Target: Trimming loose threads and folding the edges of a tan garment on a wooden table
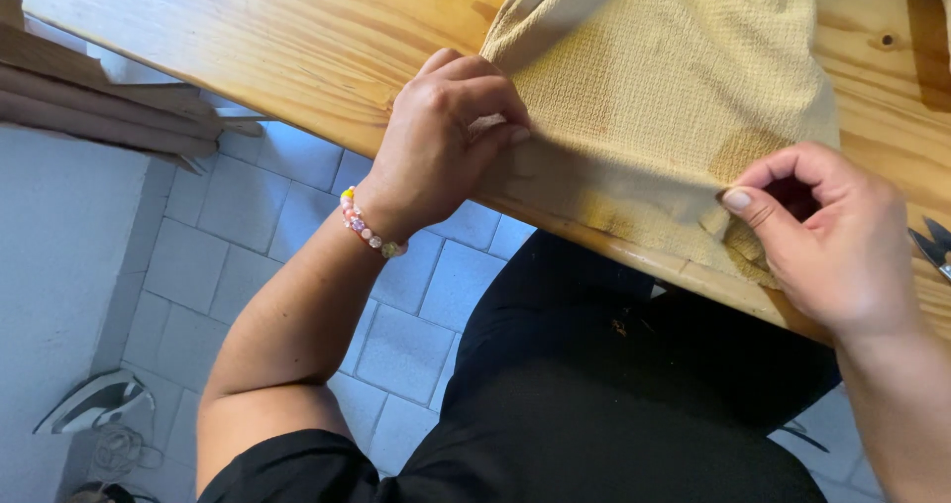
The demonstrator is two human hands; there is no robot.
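Pinching the cloth [664, 97] at its near edge, your two hands work on the table [277, 48]. Your left hand [441, 142] has the fingers curled in tight, and the fingertips press a fold of the cloth against the thumb, close to the table edge. A bead bracelet [369, 228] sits on that wrist. Your right hand [827, 236] is well apart from the left one, further along the same edge. Its thumb [753, 211] lies flat on the cloth and the other fingers are bent over it, nearly closed; it seems they grip the hem between them, but the fold there hides the contact.

The cloth is yellow, with a woven texture, and it lies spread on the wooden table, its near edge reaching the table rim between your hands. Scissors [933, 246] lie on the table just beside your right hand, only partly in view. Below, an iron [94, 404] stands on the tiled floor [238, 236].
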